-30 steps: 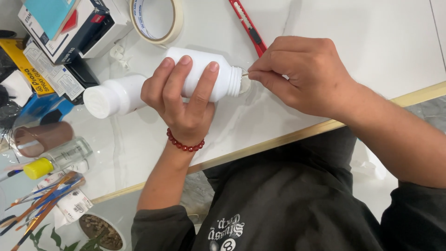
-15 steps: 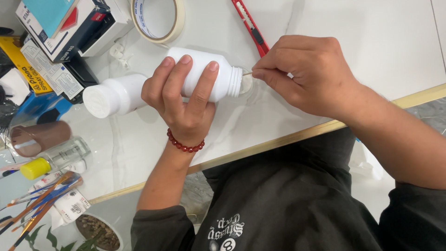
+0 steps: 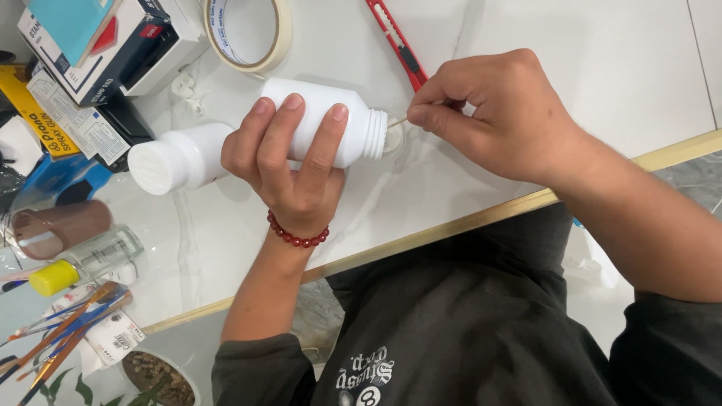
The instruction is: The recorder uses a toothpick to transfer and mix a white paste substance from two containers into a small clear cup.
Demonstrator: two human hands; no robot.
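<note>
My left hand (image 3: 289, 162) grips a white plastic bottle (image 3: 353, 128) lying on its side over the white marble table (image 3: 587, 68), mouth pointing right. My right hand (image 3: 500, 113) pinches a thin pale stick (image 3: 397, 121) whose tip reaches the bottle's open, foil-lined mouth (image 3: 389, 137). A second white bottle (image 3: 177, 158) with its cap on lies just left of my left hand, touching the table. A red bead bracelet (image 3: 297, 233) circles my left wrist.
A roll of tape (image 3: 248, 30) and a red box cutter (image 3: 398, 46) lie behind the bottle. Boxes (image 3: 98, 53) stack at the far left. A brown jar (image 3: 56, 225), a yellow-capped glass bottle (image 3: 83, 263), paintbrushes (image 3: 60, 338) and a small potted plant (image 3: 154, 376) sit lower left.
My right hand has shifted slightly, working the thin stick at the bottle's mouth. My left hand keeps the same hold on the bottle.
</note>
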